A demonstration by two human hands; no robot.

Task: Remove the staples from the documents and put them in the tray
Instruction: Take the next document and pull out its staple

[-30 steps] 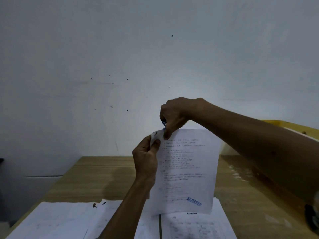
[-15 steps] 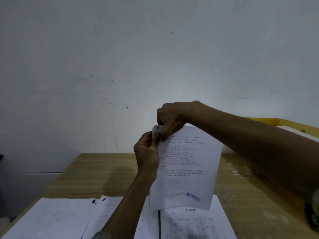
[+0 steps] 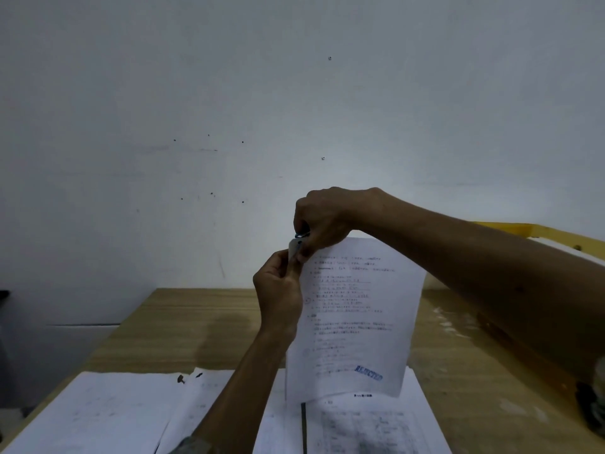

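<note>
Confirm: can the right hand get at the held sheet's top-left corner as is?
Probably yes. The right hand sits right at that corner of the sheet, gripping a small tool. The left hand pinches the sheet just below, so the corner's tip looks exposed.

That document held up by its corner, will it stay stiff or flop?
Probably floppy: the document hangs from its top left corner and its bottom edge curves. Likely very light, since a pinch by the left hand carries it. It might tear at that corner, where the right hand works a tool.
</note>
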